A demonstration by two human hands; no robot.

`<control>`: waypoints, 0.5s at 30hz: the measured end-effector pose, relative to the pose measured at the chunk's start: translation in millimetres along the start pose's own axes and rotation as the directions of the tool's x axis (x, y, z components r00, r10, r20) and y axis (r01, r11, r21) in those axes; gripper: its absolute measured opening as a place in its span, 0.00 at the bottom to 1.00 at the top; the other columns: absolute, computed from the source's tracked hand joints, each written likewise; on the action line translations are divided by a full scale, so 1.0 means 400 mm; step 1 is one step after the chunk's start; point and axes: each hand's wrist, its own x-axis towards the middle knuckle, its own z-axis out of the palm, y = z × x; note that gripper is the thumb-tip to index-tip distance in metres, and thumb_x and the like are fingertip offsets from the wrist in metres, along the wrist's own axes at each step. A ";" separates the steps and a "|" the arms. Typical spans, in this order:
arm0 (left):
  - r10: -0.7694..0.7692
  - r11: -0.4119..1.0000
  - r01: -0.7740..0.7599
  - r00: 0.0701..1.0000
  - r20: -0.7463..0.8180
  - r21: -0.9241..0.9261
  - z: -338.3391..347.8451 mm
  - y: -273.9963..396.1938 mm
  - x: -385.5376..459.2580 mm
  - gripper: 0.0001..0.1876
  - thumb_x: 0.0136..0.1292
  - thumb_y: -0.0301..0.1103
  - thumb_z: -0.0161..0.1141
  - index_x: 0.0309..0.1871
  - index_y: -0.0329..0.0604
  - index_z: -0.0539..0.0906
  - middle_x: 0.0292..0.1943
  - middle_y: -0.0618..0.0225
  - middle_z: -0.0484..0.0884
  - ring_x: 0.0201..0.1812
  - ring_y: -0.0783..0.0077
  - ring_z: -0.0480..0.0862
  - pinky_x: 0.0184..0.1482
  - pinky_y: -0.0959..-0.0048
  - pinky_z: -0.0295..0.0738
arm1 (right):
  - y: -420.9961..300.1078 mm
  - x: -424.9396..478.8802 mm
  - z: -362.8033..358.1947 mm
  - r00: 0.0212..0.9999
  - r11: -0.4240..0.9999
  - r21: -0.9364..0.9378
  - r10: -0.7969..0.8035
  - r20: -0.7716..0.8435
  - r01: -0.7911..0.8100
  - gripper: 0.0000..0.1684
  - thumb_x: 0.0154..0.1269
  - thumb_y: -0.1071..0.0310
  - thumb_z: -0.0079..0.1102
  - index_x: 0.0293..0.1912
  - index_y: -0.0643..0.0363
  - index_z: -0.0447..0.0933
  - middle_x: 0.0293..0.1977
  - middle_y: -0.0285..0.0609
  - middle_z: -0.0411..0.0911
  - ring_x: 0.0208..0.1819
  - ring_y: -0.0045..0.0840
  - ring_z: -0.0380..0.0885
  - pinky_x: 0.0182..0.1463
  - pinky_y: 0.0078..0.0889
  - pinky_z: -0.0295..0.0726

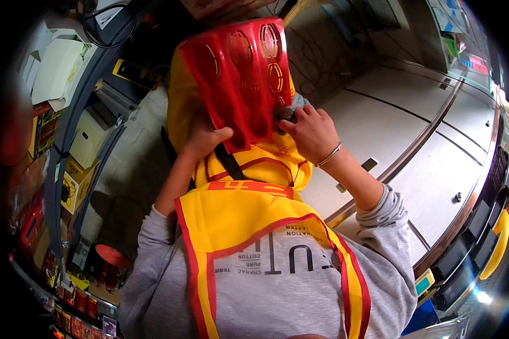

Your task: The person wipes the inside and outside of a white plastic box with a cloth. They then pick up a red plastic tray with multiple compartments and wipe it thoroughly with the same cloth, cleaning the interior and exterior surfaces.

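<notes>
A glossy red molded plastic piece (248, 91) with rows of rounded hollows and gold oval lines lies tilted over my lap. My left hand (205, 137) grips its lower left edge, thumb on the front and the other fingers hidden behind. In my right hand (316, 131) is a bunched grey cloth (286, 113), pressed at the lower right edge of the red piece. Beneath them spreads my yellow apron (246, 212) with dark red trim, worn over a grey sweatshirt.
White cabinet doors (407, 101) under a counter stand to the right. Left, a grey metal shelf frame (59, 178) holds a cream-colored box (89, 135) and a yellow carton (76, 182). A round red stool-like object (112, 256) and small packets (78, 303) are lower left.
</notes>
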 end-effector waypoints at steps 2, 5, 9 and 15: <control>0.051 0.994 -0.053 0.999 0.019 0.098 0.007 0.024 0.008 0.26 0.44 0.29 0.62 0.51 0.35 0.76 0.45 0.60 0.82 0.48 0.63 0.81 0.53 0.68 0.74 | -0.019 0.005 -0.009 1.000 0.984 -0.178 0.022 -0.022 -0.026 0.12 0.61 0.65 0.53 0.44 0.41 0.78 0.34 0.35 0.75 0.43 0.30 0.72 0.44 0.35 0.72; 0.102 0.980 -0.103 0.995 0.018 0.169 0.015 0.028 0.009 0.25 0.43 0.28 0.62 0.50 0.34 0.76 0.43 0.57 0.82 0.46 0.58 0.82 0.52 0.68 0.74 | -0.046 0.005 -0.010 0.997 0.936 -0.341 0.076 -0.034 -0.083 0.08 0.62 0.64 0.54 0.41 0.45 0.76 0.32 0.34 0.77 0.42 0.29 0.74 0.41 0.34 0.74; 0.135 0.944 -0.137 0.990 0.028 0.300 0.029 0.039 0.002 0.28 0.42 0.29 0.64 0.52 0.36 0.75 0.45 0.53 0.80 0.49 0.52 0.80 0.54 0.64 0.74 | -0.081 -0.001 0.020 0.979 0.972 -0.176 0.177 0.103 -0.157 0.15 0.67 0.52 0.50 0.40 0.52 0.75 0.27 0.40 0.80 0.35 0.33 0.81 0.30 0.35 0.76; 0.284 0.861 -0.267 0.958 0.026 0.433 0.026 0.021 -0.016 0.35 0.41 0.32 0.67 0.58 0.40 0.71 0.54 0.50 0.75 0.55 0.46 0.76 0.58 0.61 0.70 | -0.043 0.025 -0.029 0.929 0.905 0.321 0.170 0.329 -0.279 0.20 0.59 0.54 0.57 0.46 0.56 0.75 0.30 0.49 0.81 0.33 0.40 0.82 0.32 0.42 0.79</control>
